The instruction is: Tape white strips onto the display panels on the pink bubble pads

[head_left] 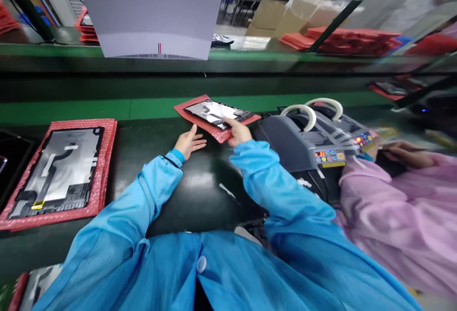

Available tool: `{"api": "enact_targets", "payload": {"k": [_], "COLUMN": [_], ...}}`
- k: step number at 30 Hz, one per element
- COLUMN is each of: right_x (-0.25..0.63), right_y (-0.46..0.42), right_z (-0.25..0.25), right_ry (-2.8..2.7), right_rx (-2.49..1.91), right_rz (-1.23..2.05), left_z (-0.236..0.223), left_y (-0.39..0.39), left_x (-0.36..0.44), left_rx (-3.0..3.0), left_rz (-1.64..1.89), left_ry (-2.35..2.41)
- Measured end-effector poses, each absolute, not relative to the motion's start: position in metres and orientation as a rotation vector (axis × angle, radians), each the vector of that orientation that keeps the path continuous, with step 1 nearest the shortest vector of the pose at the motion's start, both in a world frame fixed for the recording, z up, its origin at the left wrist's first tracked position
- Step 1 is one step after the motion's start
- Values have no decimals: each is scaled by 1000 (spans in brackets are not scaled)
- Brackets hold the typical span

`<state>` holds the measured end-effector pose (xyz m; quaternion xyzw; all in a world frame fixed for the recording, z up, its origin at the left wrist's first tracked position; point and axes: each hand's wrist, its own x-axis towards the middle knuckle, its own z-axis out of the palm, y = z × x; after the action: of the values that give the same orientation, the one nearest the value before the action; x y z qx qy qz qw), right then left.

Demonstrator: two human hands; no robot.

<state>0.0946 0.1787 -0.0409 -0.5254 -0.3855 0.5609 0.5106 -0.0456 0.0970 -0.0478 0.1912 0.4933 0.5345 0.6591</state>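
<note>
My right hand point(238, 132) grips the near right corner of a tablet screen panel point(216, 112), with the thumb on top and the other fingers mostly hidden. Beneath the panel lies a red bubble-wrap sleeve point(193, 106), tilted near the back of the bench. My left hand point(191, 143) is open just left of it, fingers spread and nothing in them. On the left, a larger-looking tablet panel point(67, 163) with a flat cable and white tape rests on red bubble wrap point(110, 144).
Grey tape dispensers point(285, 139) with white tape rolls stand at right, beside a co-worker's pink sleeve point(385, 206). A white scrap strip point(228, 191) lies on the dark bench point(200, 206). A white panel point(157, 20) hangs above. Red sleeves point(353, 39) are stacked on the back shelf.
</note>
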Motion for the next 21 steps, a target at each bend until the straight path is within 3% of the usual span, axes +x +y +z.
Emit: {"api": "enact_targets", "payload": {"k": [8,13,14,16,19,21], "right_x": [71,105,122,164,231,265], "right_y": [-25,-61,-58,-43,-5,21], "right_z": [-56,-49,-46,-38,-30,-30], "right_ry": [-377,-890,-1036,-1138,-751,-562], "right_rx": [-1144,-1007,-1005,-1154,-1422,-1507], "right_rz": [1776,2435,2434,2046,1062,821], "left_z": [-49,-51,-52,-55,-54,-49], "left_y": [11,-21,-23,-24,-25,-27], "left_x": [-79,-104,-108,-112,-114,-114], "left_rx": [614,833,881,1000,1201,1316], "left_rz": [1090,985,974,941,840,711], "left_ry": [1339,1482,1538,1644,1727,1755]}}
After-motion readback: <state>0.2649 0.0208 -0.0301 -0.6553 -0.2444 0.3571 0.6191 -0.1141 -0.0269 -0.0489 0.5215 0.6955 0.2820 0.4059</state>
